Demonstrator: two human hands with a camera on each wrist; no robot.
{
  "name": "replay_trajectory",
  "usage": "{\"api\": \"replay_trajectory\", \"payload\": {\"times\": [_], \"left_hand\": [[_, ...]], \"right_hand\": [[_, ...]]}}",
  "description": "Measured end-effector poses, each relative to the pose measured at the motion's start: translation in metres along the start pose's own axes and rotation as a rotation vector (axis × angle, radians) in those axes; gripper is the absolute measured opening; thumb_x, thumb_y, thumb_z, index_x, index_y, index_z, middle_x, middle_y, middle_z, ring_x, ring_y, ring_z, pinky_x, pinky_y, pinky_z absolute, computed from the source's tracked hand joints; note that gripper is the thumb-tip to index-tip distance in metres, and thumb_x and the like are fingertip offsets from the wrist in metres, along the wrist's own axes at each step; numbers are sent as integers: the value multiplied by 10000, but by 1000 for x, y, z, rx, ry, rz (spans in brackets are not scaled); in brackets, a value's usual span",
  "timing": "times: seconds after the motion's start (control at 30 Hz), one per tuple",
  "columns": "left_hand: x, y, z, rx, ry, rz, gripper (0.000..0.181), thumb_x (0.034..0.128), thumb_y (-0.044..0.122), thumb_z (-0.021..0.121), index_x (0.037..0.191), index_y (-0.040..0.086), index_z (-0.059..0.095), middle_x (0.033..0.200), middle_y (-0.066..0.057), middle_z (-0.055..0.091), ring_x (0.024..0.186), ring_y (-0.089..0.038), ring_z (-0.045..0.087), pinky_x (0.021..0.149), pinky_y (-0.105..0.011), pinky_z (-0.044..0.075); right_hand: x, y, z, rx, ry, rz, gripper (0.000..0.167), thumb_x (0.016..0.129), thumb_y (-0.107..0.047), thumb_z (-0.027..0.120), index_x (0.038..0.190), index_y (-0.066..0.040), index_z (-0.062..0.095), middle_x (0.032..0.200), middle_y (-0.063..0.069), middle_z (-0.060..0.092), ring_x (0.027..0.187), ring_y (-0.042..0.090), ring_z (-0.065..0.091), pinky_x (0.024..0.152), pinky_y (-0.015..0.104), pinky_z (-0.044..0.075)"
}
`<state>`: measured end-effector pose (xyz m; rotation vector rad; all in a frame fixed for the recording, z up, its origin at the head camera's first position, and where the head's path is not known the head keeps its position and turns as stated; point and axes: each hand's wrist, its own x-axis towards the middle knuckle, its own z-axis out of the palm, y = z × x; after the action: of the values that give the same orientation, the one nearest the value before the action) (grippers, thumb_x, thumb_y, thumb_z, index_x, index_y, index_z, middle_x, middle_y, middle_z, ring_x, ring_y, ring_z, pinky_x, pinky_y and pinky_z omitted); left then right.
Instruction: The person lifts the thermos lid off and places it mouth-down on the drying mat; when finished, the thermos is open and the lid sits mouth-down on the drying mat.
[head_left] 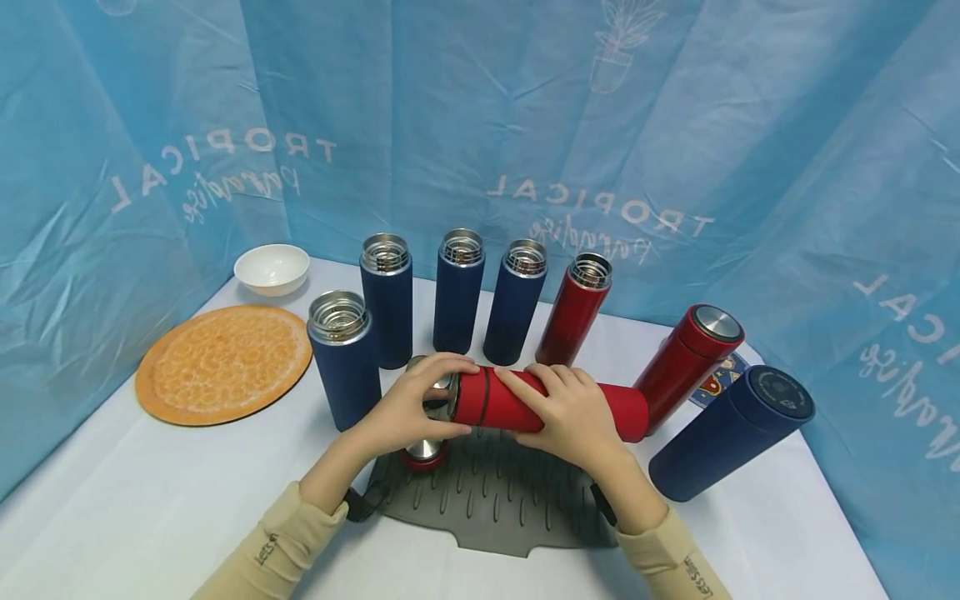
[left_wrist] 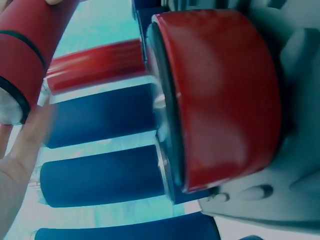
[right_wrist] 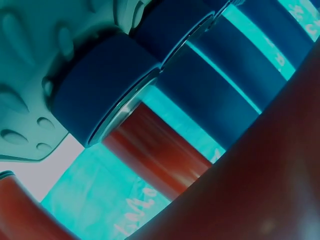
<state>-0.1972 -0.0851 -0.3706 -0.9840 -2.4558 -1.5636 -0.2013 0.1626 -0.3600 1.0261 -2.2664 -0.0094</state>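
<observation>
A closed red thermos (head_left: 618,408) lies sideways in the air above a grey ridged mat (head_left: 502,500). My right hand (head_left: 570,412) grips its body from the near side. At the lid end, my left hand (head_left: 416,404) holds the lid (head_left: 471,397) with thumb below and fingers above. In the left wrist view, the lid's steel top (left_wrist: 11,107) points down beside the left fingers (left_wrist: 25,150). A loose red lid (head_left: 425,458) sits on the mat below the left hand. Blue lids (right_wrist: 107,85) on the mat appear in the right wrist view, mostly hidden in the head view.
Several open blue thermoses (head_left: 386,308) and an open red one (head_left: 573,312) stand behind the mat. On the right are a closed red thermos (head_left: 686,362) and a closed blue one (head_left: 727,437). An orange round placemat (head_left: 225,367) and white bowl (head_left: 272,271) lie left.
</observation>
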Motion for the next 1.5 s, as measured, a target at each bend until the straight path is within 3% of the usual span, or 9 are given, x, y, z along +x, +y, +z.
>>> {"api": "replay_trajectory", "payload": {"times": [0.23, 0.63, 0.9, 1.27, 1.5], "left_hand": [[2, -3, 1, -83, 10, -57, 650, 628, 93, 844, 1204, 164, 552, 1195, -50, 518, 1055, -241, 558, 784, -361, 531], [5, -3, 2, -149, 41, -123, 633, 608, 109, 852, 1176, 181, 581, 1161, -49, 529, 969, -235, 576, 730, -308, 544], [6, -3, 3, -202, 51, -185, 631, 609, 97, 851, 1175, 141, 575, 1173, -122, 501, 953, -274, 573, 704, -300, 548], [7, -1, 5, -270, 51, -293, 585, 663, 92, 810, 1186, 135, 552, 1149, -141, 534, 862, -252, 598, 695, -350, 540], [9, 1, 8, -414, 40, -373, 539, 730, 77, 757, 1211, 84, 515, 1122, -200, 508, 807, -240, 636, 693, -382, 548]], "right_hand": [[-1, -4, -3, 24, -52, 25, 927, 510, -439, 867, 1335, -267, 482, 1057, 94, 615, 893, 278, 606, 779, 433, 513], [0, -4, -6, 25, -33, 20, 919, 515, -427, 867, 1333, -269, 481, 1049, 95, 614, 890, 283, 610, 769, 437, 517], [-1, -4, -4, 20, -27, 26, 920, 511, -419, 869, 1332, -268, 483, 1049, 102, 619, 891, 284, 611, 770, 436, 517], [-2, -4, -1, -3, -13, 17, 919, 514, -425, 866, 1333, -263, 483, 1050, 110, 625, 894, 287, 617, 781, 434, 514], [-3, -3, -2, -22, -6, 8, 926, 510, -431, 867, 1335, -267, 481, 1043, 109, 626, 889, 291, 617, 770, 436, 520]]}}
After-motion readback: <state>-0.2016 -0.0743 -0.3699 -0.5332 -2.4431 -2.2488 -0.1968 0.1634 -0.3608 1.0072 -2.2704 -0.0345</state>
